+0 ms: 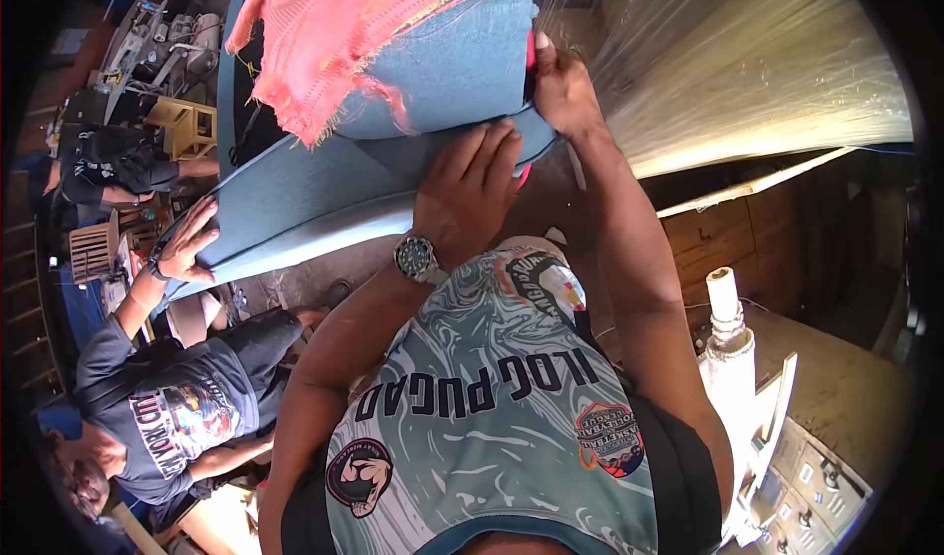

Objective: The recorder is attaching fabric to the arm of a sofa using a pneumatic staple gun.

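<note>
A large blue upholstered cushion panel [295,201] stretches from the middle toward the left, with a second blue padded piece [452,63] standing on it. Frayed pink mesh fabric [344,34] drapes over the top of that piece. My left hand [467,186], with a metal wristwatch [418,257] on the wrist, presses flat on the blue covering at the panel's near corner. My right hand [560,88] grips the right edge of the upper blue piece, fingers curled around it.
Another person in a dark printed shirt [167,398] crouches at lower left, one hand [187,245] on the panel's far end. A clear plastic sheet [747,73] hangs at upper right. A wooden cabinet [747,240] and a white machine [733,358] stand on the right. Workshop clutter lies at far left.
</note>
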`<state>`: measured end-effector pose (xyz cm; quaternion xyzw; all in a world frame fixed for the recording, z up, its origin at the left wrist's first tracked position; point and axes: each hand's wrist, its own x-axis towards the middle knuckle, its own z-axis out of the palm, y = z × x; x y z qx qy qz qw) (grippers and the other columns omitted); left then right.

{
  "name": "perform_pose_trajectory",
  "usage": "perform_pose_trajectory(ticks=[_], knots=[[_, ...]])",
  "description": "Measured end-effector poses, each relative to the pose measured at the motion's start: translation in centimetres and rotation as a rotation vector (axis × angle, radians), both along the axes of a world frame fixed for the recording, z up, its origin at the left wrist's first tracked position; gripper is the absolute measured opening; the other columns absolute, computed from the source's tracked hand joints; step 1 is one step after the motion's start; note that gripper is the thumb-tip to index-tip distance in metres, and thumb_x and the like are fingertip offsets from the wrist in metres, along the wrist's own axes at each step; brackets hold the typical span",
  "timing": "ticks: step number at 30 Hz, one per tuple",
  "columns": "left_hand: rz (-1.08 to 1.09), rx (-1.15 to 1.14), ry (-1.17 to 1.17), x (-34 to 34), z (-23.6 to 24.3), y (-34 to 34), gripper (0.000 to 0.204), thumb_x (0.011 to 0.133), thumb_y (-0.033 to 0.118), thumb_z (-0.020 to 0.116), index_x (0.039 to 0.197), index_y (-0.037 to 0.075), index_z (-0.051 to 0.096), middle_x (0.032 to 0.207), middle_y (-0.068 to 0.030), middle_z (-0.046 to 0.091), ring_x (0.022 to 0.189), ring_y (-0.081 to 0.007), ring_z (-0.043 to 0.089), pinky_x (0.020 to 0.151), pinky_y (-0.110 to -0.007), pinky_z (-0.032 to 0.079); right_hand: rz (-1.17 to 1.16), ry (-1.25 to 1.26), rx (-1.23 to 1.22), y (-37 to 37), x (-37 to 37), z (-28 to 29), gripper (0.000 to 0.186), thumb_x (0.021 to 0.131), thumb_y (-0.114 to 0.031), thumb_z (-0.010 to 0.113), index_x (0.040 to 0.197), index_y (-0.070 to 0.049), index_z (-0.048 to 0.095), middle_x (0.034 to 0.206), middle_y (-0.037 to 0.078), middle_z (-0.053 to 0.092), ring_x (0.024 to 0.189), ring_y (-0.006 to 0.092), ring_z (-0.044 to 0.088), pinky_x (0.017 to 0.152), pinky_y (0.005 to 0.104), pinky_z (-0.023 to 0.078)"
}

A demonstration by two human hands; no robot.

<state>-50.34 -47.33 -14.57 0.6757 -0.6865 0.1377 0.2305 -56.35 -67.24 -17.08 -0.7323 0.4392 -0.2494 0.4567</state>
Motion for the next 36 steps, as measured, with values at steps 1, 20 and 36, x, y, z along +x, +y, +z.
perform_pose_trajectory(ticks=[1,20,36], knots=[[0.007,-0.004,-0.032,0.1,-0.1,-0.3,0.042,0.09,0.022,0.066,0.127,0.003,0.059,0.133,-0.0106,0.062,0.125,-0.0276,0.054,0.103,-0.042,0.046,-0.028,-0.019,-0.041,0.1,-0.4,0.1,0.073,0.104,-0.056,0.031,0.094,0.007,0.068,0.098,0.036,0.064,0.104,0.0515,0.06,0.089,0.0533,0.047],[-0.058,0.127,0.285,3.2,-2.1,-5.7,0.064,0.074,0.003,0.076,0.134,0.002,0.052,0.134,-0.0149,0.06,0.125,-0.0344,0.055,0.104,-0.044,0.045,0.297,-0.394,0.23,-0.1,-5.5,-2.9,0.03,0.091,-0.006,0.073,0.12,-0.002,0.069,0.113,0.006,0.069,0.108,0.0131,0.06,0.097,0.0278,0.046],[-0.12,0.113,0.113,4.1,-2.7,-5.7,0.045,0.089,0.014,0.065,0.132,0.004,0.056,0.14,-0.012,0.056,0.134,-0.0284,0.049,0.113,-0.043,0.037,0.35,-0.325,-0.05,-3.1,-3.6,-3.7,0.013,0.087,-0.009,0.077,0.096,-0.001,0.072,0.087,0.007,0.07,0.082,0.0135,0.064,0.075,0.0293,0.051]])
